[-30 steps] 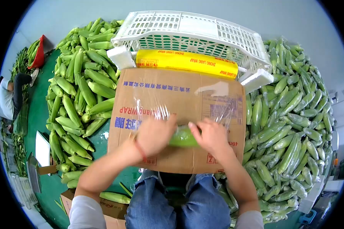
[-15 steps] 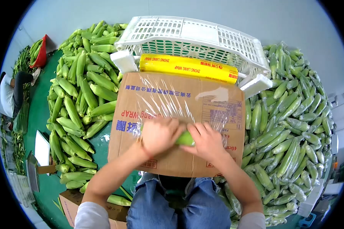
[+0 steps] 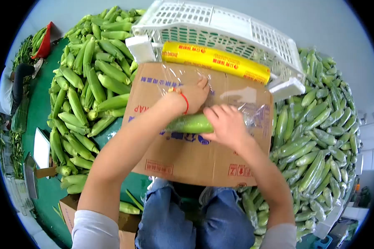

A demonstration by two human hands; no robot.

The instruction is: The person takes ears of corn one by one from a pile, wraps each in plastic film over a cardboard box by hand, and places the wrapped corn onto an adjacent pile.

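Note:
An ear of corn (image 3: 191,124) in its green husk lies crosswise on a flat cardboard box (image 3: 153,143), with clear plastic film around it. My right hand (image 3: 228,126) is closed over the right part of the ear. Beyond the ear, my left hand (image 3: 194,96) rests on the film with its fingers stretched forward; its palm side is hidden. From a yellow roll of cling film (image 3: 216,62) at the far edge of the box, a clear sheet (image 3: 174,72) runs toward my hands.
Unwrapped ears of corn (image 3: 91,79) are heaped at left; film-wrapped ears (image 3: 320,145) form a pile at right. A white plastic crate (image 3: 228,27) stands behind the roll between white holders. At far left are a red container (image 3: 43,41) and another person (image 3: 12,87).
My left hand has moved off the ear and forward toward the roll. The right hand stays on the ear, which now lies farther up the box. The camera view has shifted.

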